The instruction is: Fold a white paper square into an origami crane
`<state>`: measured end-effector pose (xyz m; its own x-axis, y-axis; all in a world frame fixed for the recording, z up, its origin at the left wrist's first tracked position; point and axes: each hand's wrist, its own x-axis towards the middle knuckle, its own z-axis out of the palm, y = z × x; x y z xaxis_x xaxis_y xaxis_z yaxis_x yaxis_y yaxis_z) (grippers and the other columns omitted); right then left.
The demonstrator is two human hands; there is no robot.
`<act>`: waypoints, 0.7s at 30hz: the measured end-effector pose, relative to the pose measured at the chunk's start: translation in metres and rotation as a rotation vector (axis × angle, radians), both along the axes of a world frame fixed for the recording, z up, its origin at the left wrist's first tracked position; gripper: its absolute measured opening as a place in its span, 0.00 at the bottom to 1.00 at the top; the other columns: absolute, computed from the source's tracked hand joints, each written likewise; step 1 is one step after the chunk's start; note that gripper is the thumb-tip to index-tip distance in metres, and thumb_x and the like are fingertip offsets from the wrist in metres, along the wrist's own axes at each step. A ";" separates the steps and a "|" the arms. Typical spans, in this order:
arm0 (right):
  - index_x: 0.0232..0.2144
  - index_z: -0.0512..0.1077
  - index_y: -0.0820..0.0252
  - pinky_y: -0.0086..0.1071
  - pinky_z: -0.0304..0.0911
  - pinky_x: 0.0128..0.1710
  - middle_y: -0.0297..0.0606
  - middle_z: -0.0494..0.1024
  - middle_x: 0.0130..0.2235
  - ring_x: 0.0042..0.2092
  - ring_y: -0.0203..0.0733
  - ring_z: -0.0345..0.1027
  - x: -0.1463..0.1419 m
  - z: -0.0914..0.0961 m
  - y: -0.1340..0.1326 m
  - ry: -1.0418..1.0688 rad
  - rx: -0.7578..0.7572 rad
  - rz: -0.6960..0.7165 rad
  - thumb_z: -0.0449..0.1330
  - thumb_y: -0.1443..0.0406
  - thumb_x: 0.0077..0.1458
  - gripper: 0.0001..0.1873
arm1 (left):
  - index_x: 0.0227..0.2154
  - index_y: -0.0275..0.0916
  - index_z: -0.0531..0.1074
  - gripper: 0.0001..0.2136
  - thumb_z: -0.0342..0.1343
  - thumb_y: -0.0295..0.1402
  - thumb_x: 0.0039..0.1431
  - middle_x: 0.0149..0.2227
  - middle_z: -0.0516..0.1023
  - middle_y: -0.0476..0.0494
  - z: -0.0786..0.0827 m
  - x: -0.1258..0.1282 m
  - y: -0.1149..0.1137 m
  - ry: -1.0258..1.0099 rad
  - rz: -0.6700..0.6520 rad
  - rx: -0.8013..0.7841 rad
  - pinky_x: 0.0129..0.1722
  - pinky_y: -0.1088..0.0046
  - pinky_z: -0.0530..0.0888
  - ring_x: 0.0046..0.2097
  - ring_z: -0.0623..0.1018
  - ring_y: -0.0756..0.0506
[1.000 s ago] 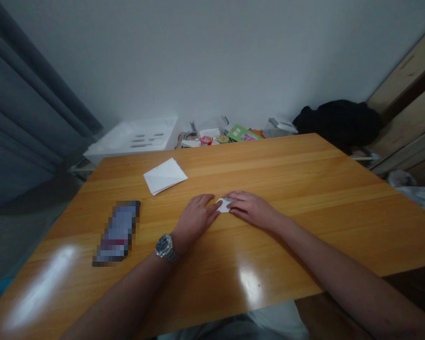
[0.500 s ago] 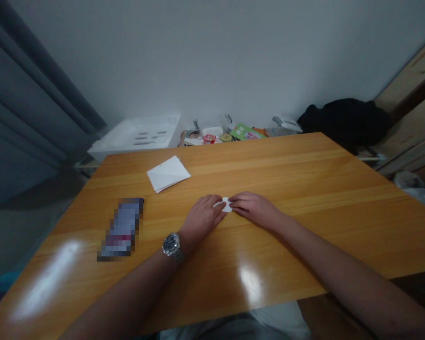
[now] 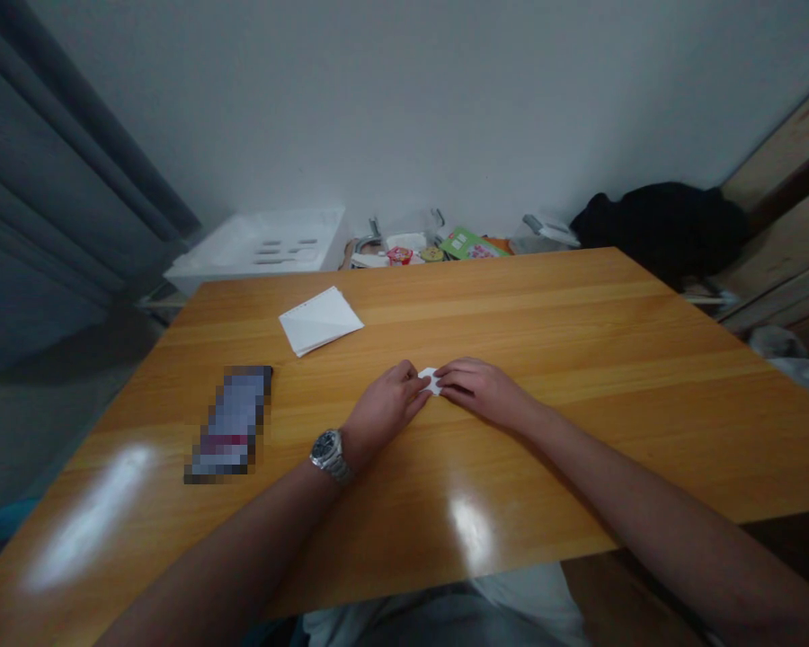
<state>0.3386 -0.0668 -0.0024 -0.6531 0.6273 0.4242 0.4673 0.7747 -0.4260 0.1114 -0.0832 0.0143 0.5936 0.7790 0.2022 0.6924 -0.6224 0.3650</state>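
Reads dim and cool overall, grey on the wall [image 3: 404,108] beyond the fingers [image 3: 457,367]. Glares white off the tabletop [image 3: 546,332] in two patches, nearer than the fingers and far to their left. Turns coarsely pixelated at the phone-like device [image 3: 233,418] left of the fingers. Stretches towards the margins. Renders white paper [image 3: 434,381] between the fingers softly.

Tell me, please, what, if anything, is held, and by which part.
The left grip touches the left side of a small white paper, the right grip its right side; whether they pinch or press it cannot be told.
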 end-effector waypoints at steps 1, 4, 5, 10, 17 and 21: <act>0.42 0.78 0.58 0.41 0.70 0.50 0.43 0.81 0.45 0.48 0.44 0.73 0.000 0.000 0.000 0.006 -0.012 0.000 0.59 0.65 0.64 0.08 | 0.47 0.38 0.76 0.12 0.48 0.35 0.70 0.42 0.72 0.41 0.000 0.000 0.000 -0.005 -0.001 -0.001 0.44 0.70 0.74 0.41 0.74 0.46; 0.41 0.77 0.58 0.40 0.69 0.50 0.42 0.81 0.45 0.48 0.44 0.73 0.000 0.001 0.000 0.016 -0.037 -0.002 0.59 0.65 0.64 0.07 | 0.46 0.38 0.76 0.13 0.48 0.36 0.70 0.42 0.72 0.41 0.000 0.000 0.001 -0.018 0.010 0.001 0.44 0.70 0.74 0.41 0.75 0.46; 0.41 0.77 0.58 0.40 0.69 0.50 0.42 0.81 0.45 0.48 0.44 0.73 0.000 0.001 0.000 0.018 -0.042 -0.009 0.59 0.66 0.64 0.07 | 0.46 0.38 0.76 0.13 0.49 0.36 0.70 0.42 0.72 0.41 -0.001 0.000 0.000 -0.024 0.015 0.002 0.44 0.69 0.74 0.41 0.75 0.46; 0.40 0.76 0.58 0.40 0.68 0.49 0.42 0.80 0.44 0.47 0.44 0.73 0.000 0.002 0.000 0.034 -0.082 -0.021 0.59 0.66 0.64 0.06 | 0.46 0.40 0.76 0.12 0.52 0.39 0.68 0.41 0.73 0.43 -0.005 0.001 0.000 -0.094 0.052 -0.005 0.44 0.70 0.74 0.41 0.75 0.46; 0.37 0.75 0.58 0.40 0.67 0.49 0.42 0.79 0.44 0.47 0.43 0.72 -0.001 0.003 0.000 0.048 -0.108 -0.018 0.58 0.66 0.64 0.06 | 0.38 0.41 0.76 0.08 0.54 0.36 0.67 0.41 0.75 0.45 -0.006 0.003 0.000 -0.156 0.110 -0.055 0.42 0.72 0.73 0.41 0.76 0.47; 0.37 0.75 0.59 0.39 0.67 0.48 0.43 0.79 0.44 0.47 0.44 0.72 -0.003 0.003 0.000 0.055 -0.116 -0.049 0.58 0.67 0.64 0.05 | 0.35 0.40 0.75 0.07 0.54 0.35 0.67 0.39 0.75 0.46 -0.006 0.005 0.001 -0.160 0.132 -0.059 0.40 0.73 0.71 0.40 0.76 0.47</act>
<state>0.3357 -0.0672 0.0008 -0.5982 0.7047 0.3815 0.4771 0.6957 -0.5370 0.1168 -0.0824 0.0085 0.4492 0.8613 0.2374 0.6970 -0.5040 0.5101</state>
